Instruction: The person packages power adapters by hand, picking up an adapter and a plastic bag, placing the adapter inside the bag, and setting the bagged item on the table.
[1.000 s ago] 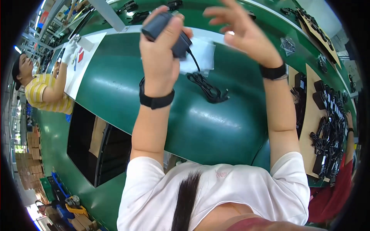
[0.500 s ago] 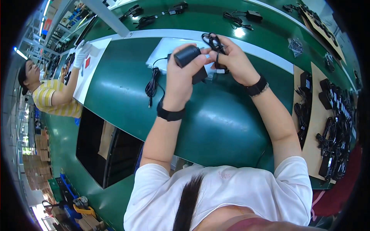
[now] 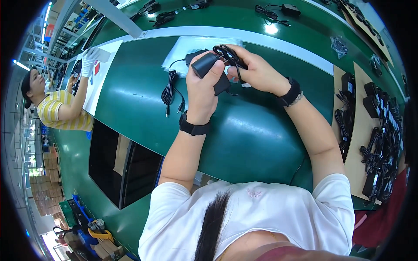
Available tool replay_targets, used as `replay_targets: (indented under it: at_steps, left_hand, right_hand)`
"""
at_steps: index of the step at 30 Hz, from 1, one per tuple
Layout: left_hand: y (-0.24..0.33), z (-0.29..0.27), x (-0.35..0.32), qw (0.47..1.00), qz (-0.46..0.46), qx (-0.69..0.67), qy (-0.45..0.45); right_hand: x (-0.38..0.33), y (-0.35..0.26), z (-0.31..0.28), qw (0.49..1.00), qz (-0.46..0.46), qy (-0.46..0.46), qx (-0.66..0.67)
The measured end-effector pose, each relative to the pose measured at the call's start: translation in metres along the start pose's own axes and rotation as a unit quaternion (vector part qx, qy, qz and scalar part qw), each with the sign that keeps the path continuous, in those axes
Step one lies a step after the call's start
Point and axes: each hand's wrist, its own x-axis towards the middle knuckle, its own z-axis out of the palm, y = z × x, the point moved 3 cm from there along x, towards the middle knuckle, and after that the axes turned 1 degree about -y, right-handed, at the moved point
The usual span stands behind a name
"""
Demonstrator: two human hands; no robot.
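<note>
My left hand (image 3: 201, 93) is closed around a black power adapter (image 3: 203, 66), its thumb laid along the rounded housing. My right hand (image 3: 263, 77) grips the adapter's looped black cable (image 3: 231, 53), bunched up against the adapter's far end. Below the thumb a second black block (image 3: 222, 84) shows; whether the left hand holds it too I cannot tell. Beyond the left hand, another black adapter (image 3: 191, 56) lies partly hidden on clear plastic bags (image 3: 174, 54). A bundled cord (image 3: 169, 89) rests on the green table (image 3: 130, 95) left of my wrist.
Cardboard sheets (image 3: 356, 143) with rows of black adapters (image 3: 384, 117) lie at the right. More adapters (image 3: 291, 9) sit on a green surface beyond the white rail (image 3: 278, 41). At the left, a co-worker (image 3: 61, 104) in a striped top stands by the table. Black bins (image 3: 104, 156) stand below the table edge.
My right hand has moved left, bringing the looped cable up against the adapter. The left hand keeps its grip on the adapter.
</note>
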Motion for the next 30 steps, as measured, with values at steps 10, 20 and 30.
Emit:
replay_targets:
  at_steps: [10, 20, 30]
  left_hand:
    - [-0.010, -0.007, -0.002, 0.998, -0.014, 0.047, -0.026]
    - [-0.011, 0.003, -0.007, 0.995, -0.099, -0.011, 0.005]
    - [0.013, -0.007, -0.005, 0.999, 0.022, -0.030, 0.017]
  right_hand:
    - [-0.002, 0.012, 0.007, 0.970, -0.119, -0.026, -0.209]
    - [-0.012, 0.010, 0.022, 0.942, -0.031, 0.022, -0.334]
    - [-0.003, -0.003, 0.009, 0.981, -0.119, 0.016, -0.154]
